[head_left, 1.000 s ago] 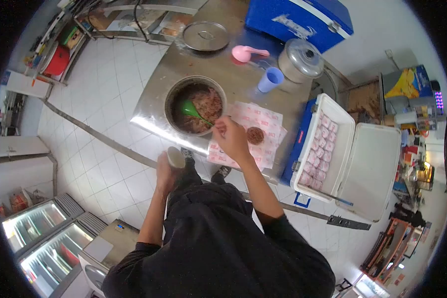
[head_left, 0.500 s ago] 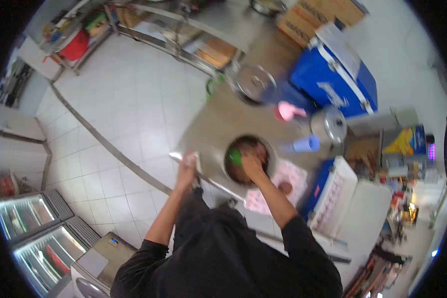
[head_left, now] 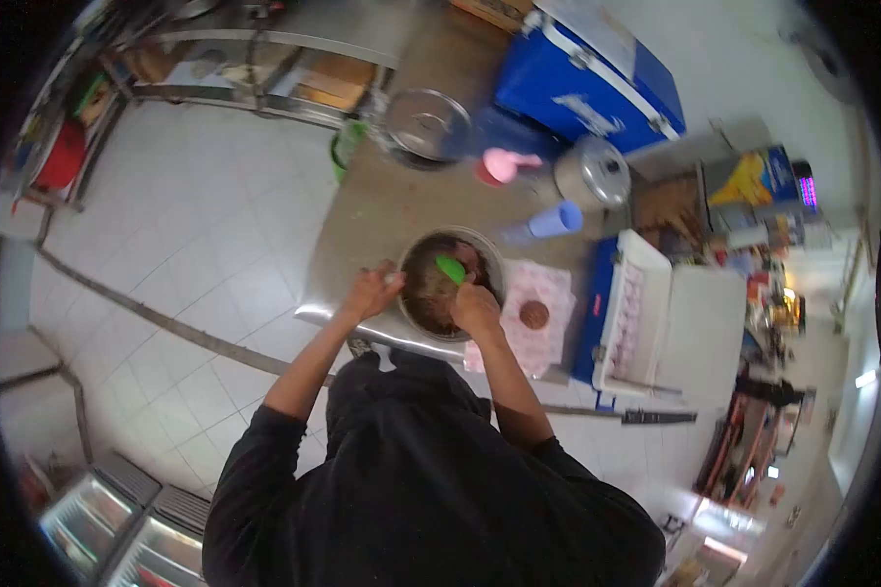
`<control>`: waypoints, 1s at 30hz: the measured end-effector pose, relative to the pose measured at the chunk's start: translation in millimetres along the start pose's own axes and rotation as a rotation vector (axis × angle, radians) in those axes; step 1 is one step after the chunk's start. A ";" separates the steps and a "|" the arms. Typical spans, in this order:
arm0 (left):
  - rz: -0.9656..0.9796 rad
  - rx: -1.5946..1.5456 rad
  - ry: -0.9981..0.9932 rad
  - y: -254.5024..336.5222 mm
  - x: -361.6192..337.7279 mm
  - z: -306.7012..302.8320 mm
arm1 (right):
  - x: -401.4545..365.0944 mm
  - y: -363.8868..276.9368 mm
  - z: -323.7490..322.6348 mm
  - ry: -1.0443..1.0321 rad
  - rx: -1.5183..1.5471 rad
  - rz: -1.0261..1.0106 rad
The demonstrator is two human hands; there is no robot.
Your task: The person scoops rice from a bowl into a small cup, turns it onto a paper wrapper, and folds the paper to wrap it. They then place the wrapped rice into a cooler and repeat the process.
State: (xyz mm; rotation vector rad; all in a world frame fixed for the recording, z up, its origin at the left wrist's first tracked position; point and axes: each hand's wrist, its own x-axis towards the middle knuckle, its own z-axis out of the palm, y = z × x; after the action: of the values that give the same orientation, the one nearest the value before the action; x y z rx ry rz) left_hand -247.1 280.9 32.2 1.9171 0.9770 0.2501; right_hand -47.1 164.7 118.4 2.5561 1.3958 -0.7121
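A round metal pot [head_left: 414, 306] of reddish-brown mix stands near the front edge of a steel table [head_left: 362, 225]. My right hand [head_left: 476, 305] is over the pot, closed on the handle of a green spoon [head_left: 450, 268] whose bowl sticks up from the mix. My left hand [head_left: 373, 290] is at the pot's left rim, closed on a small pale cup that barely shows. Right of the pot lie pink-printed wrappers [head_left: 548, 293] with a brown ball of the mix [head_left: 533, 314] on them.
Farther back on the table are a metal lid [head_left: 426, 124], a pink scoop [head_left: 501, 165], a lidded steel pot [head_left: 592, 174] and a blue cup [head_left: 556, 220]. An open white-and-blue cooler [head_left: 646, 323] with pink packs stands at right. A closed blue cooler [head_left: 587, 73] sits behind. White tiled floor lies to the left.
My right hand went from the wrappers into the pot and took the green spoon. My left hand rose with the cup from my waist to the pot's left rim. The view swung.
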 end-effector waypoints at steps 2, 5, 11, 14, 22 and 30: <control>-0.031 -0.007 -0.023 10.7 -22.0 10.9 | -2.5 10.1 -0.3 0.093 -0.006 0.100; -0.188 -0.033 -0.081 28.6 -47.0 15.5 | 14.4 24.8 23.5 0.174 -0.011 0.042; -0.288 -0.151 0.046 40.3 -51.1 41.0 | 38.5 32.3 51.5 0.099 0.071 -0.115; -0.292 -0.155 0.089 36.0 -52.3 48.2 | 1.4 15.7 22.9 -0.020 0.002 -0.129; -0.163 0.036 0.193 50.1 -52.6 44.6 | 20.2 19.8 17.3 -0.001 -0.103 -0.256; -0.119 0.208 0.136 69.1 -51.1 26.1 | 36.5 32.1 -15.9 0.185 -0.330 -0.407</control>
State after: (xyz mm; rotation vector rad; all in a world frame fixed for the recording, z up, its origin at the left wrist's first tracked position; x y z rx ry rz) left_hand -230.6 210.4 85.3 2.0413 1.2449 0.2190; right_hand 1.4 179.7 112.1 2.1487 1.9388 -0.2599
